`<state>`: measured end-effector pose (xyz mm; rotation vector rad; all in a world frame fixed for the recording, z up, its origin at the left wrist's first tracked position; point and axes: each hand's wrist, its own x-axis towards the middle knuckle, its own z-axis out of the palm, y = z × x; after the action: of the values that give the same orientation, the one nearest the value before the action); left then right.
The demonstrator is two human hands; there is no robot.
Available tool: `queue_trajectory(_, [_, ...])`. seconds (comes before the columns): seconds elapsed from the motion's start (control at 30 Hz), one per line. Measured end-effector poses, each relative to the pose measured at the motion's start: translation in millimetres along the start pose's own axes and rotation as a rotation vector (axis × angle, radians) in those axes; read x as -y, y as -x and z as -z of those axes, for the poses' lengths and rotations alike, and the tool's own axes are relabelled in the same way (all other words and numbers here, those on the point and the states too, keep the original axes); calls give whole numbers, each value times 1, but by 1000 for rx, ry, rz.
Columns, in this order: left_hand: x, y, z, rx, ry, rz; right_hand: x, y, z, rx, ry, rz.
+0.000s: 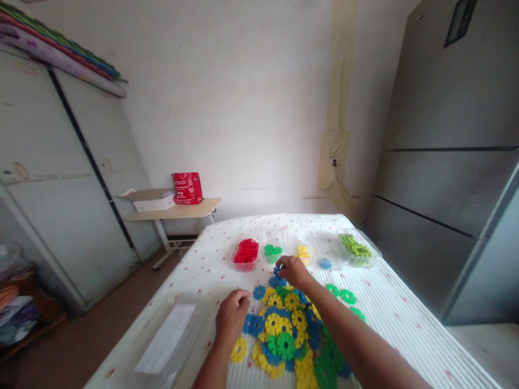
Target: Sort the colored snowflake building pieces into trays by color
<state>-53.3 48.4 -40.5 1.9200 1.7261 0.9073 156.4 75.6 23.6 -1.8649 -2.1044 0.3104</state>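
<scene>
Head view: both hands over a table, well apart from each other.
Right hand: its forearm slants up from the lower right, across the pile; the wrist bends so the fingers point left and down, thumb and fingertips pinched on a blue disc.
Blue disc: at the pile's far edge, just in front of the tubs.
Left hand: forearm rising from the bottom edge, fingers loosely curled inward, near the pile's left side; whether it grips anything cannot be told.
Pile: yellow, blue and green notched discs, heaped and overlapping.
Tubs: clear, in a row beyond the pile, with red discs, green discs, yellow discs, one blue piece and lime discs, left to right.
Clear box: left of the left hand, under it or on it a white sheet showing no legible words.
Red bag: pale printing, too small to read.
Fridge: small badge near the top, unreadable; dark panel beside it.
</scene>
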Motion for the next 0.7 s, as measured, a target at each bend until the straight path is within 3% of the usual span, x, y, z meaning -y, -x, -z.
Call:
queue_trajectory(0.3, [-2, 0, 2, 4, 5, 10, 20, -11, -29, 114, 91, -106])
queue_trajectory(0.57, [2, -1, -1, -4, 26, -11, 30, -3, -21, 38, 84, -51])
queue_trajectory(0.7, [3, -1, -1, -8, 16, -13, 20, 2, -3, -29, 33, -16])
